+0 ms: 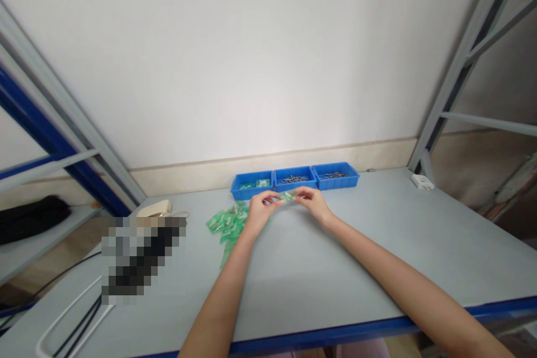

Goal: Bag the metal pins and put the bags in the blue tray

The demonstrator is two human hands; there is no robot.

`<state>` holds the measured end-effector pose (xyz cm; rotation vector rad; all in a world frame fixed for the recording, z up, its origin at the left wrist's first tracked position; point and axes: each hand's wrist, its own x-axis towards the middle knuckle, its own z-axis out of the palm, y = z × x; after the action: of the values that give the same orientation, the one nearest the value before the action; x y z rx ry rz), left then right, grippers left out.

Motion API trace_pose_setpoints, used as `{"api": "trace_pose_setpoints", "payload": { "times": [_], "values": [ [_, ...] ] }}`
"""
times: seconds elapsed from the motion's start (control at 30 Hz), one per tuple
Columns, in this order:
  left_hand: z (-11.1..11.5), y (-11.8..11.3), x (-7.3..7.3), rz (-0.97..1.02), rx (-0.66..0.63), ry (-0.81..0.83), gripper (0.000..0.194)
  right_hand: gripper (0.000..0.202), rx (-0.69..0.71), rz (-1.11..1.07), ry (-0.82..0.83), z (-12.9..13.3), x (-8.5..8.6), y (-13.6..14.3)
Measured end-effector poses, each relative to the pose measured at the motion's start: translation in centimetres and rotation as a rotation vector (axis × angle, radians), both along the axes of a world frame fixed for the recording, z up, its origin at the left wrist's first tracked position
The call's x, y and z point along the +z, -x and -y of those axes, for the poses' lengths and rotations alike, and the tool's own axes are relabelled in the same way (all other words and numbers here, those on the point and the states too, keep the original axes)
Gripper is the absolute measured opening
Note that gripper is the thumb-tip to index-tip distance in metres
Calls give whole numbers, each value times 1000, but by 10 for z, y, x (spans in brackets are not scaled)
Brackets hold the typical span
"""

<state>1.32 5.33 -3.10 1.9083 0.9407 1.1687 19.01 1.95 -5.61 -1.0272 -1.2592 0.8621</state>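
Green packet (287, 196) pinched between fingertips of left hand (260, 208) and right hand (314, 204), held near middle bin (295, 185). Apparently partway: packets piled (229, 224) by left forearm; metal pieces (293, 179) left in middle bin. Packet's seal can't be told.

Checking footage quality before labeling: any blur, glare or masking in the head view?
Head view: green packet between left hand and right hand looks soft, contents unclear; white wall softly lit, dimmer toward the right, no harsh glare; pixelated block masks part of the table at left.
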Motion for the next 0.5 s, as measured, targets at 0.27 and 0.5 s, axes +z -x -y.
{"api": "trace_pose_setpoints", "payload": {
  "times": [0.27, 0.5],
  "values": [
    [-8, -3, -9, 169, 4, 231, 42, 33, 45, -52, 119, -23, -11, 6],
    [-25, 35, 3, 355, 366, 77, 44, 19, -51, 254, 266, -101, 29, 58]
  ]
}}
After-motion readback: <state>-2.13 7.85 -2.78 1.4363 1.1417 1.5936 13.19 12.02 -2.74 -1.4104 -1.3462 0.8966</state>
